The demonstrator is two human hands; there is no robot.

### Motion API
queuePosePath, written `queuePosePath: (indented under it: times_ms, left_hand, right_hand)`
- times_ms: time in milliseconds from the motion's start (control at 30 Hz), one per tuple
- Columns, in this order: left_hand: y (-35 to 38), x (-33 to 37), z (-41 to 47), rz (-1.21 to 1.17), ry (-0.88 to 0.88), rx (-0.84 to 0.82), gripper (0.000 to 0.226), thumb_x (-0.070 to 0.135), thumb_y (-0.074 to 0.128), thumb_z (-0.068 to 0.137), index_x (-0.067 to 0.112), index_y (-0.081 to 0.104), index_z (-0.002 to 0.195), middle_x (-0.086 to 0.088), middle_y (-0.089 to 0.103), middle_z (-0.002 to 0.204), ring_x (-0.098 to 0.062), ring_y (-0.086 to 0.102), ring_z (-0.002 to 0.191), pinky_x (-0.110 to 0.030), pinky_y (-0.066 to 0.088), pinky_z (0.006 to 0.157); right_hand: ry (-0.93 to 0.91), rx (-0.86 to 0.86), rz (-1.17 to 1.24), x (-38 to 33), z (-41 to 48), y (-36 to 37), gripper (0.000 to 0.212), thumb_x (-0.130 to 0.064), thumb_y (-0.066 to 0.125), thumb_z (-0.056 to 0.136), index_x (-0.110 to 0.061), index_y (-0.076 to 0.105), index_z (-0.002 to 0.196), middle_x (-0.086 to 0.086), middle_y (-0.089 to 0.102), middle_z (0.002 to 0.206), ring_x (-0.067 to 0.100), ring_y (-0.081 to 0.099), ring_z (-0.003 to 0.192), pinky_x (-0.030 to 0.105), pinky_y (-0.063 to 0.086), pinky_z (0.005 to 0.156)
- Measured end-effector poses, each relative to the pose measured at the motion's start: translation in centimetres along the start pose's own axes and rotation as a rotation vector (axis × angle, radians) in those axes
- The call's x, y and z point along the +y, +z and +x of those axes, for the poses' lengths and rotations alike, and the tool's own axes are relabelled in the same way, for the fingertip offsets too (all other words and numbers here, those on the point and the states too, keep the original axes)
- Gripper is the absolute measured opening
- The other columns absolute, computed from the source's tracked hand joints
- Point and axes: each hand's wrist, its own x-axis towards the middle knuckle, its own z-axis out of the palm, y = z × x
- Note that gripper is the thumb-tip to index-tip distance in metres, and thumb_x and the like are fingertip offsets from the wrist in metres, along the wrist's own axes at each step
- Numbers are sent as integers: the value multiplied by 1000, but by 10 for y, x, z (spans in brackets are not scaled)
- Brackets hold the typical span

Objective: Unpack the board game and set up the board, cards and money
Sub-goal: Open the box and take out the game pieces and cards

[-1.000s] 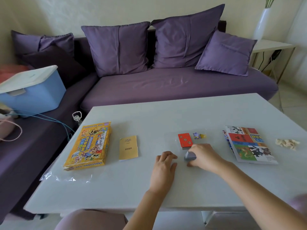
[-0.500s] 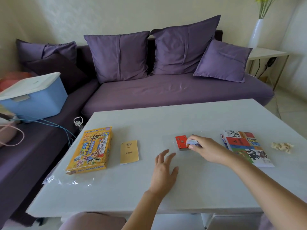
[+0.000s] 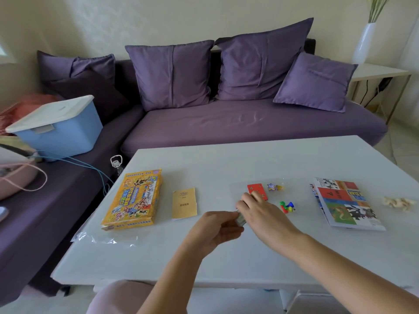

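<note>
- Board game box [image 3: 133, 199], yellow, lies flat near the left edge of the white table [image 3: 226, 264], with a loose sheet of clear plastic wrap [image 3: 102, 239] trailing from under its near end.
- Beside the box, a tan booklet [image 3: 184, 203] is out and lying closed.
- Further right sits a small red card stack [image 3: 257, 190], with star tokens [image 3: 274, 187] just beside it and coloured pawns [image 3: 286, 207] a little nearer me.
- Near the right edge the board [image 3: 344, 203] lies folded, not yet spread open. Something pale and crumpled [image 3: 399, 203] rests just beyond it; I can't make out what it is.
- Both hands meet over the middle of the table on a small grey pack [image 3: 240, 219]. The left hand [image 3: 215, 230] has its fingers curled round the near end. The right hand [image 3: 260, 214] is bent over the far end and looks to be pinching it too, as if to peel or split it.
- Whether that pack is money or more cards, I can't tell; only an edge shows between the hands.
- By my reckoning the unpacking is mostly done: the contents are out of the box and spread along the table.
- What's left is the setting up: opening this pack, unfolding the board in the clear middle, and laying out cards and money in tidy piles.
</note>
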Motion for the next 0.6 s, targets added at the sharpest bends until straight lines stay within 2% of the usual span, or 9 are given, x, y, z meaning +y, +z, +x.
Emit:
queuePosePath:
  times_ms: [33, 67, 133, 200, 333, 400, 500, 600]
  left_hand:
    - [-4, -1, 0, -8, -2, 30, 16, 7, 55, 92, -3, 68, 90, -12, 67, 75, -18, 67, 67, -24, 55, 64]
    - [-9, -3, 0, 5, 0, 66, 16, 6, 55, 91, -3, 68, 89, -11, 67, 74, -17, 66, 65, -24, 54, 63]
    - [-22, -2, -1, 80, 7, 161, 15, 5, 56, 91, -4, 68, 88, -10, 67, 70, -16, 66, 61, -23, 54, 59]
    - [-42, 2, 0, 180, 3, 296, 11, 3, 58, 89, -4, 66, 87, -10, 65, 66, -14, 64, 53, -22, 54, 53]
    - [-88, 10, 0, 450, -83, 451, 7, 0, 59, 86, -2, 65, 83, -11, 61, 61, -14, 57, 43, -21, 52, 48]
    - [-100, 14, -1, 558, -132, 474, 9, -2, 57, 85, -2, 64, 79, -12, 58, 59, -12, 53, 36, -19, 48, 43]
    - [-110, 15, 1, 758, -196, 475, 18, -1, 52, 87, 1, 57, 70, -10, 54, 57, -9, 47, 32, -15, 40, 38]
    - [-122, 5, 9, 953, -131, 498, 29, 4, 54, 86, 7, 56, 57, -6, 54, 51, -13, 45, 38, -17, 37, 44]
  right_hand:
    - [6, 4, 39, -6, 2, 4, 44, 6, 43, 49, -13, 61, 83, 1, 53, 82, 18, 55, 73, 20, 21, 41]
    - [9, -12, 106, -12, 5, 10, 55, 10, 46, 53, -11, 60, 101, 4, 52, 94, 21, 55, 85, 22, 32, 45]
    - [33, -35, 237, -12, 9, 21, 70, 8, 53, 75, -15, 37, 139, 6, 41, 126, 25, 44, 115, 29, 49, 67]
    - [147, -100, 337, 2, 12, 25, 68, -6, 51, 90, -19, 20, 149, 5, 30, 139, 23, 33, 129, 32, 47, 86]
    - [420, -160, 348, 47, 27, 36, 46, -17, 52, 93, -11, 38, 137, 11, 45, 131, 29, 44, 123, 35, 37, 98]
    - [489, -228, 367, 64, 32, 41, 46, -22, 56, 93, -11, 43, 136, 12, 50, 132, 29, 46, 123, 34, 37, 100]
    - [537, -257, 428, 68, 42, 45, 42, -30, 60, 90, -11, 55, 127, 10, 59, 121, 27, 52, 114, 32, 42, 91]
    - [567, -241, 375, 57, 52, 52, 33, -37, 59, 88, -6, 62, 100, 12, 61, 107, 29, 56, 101, 32, 40, 79]
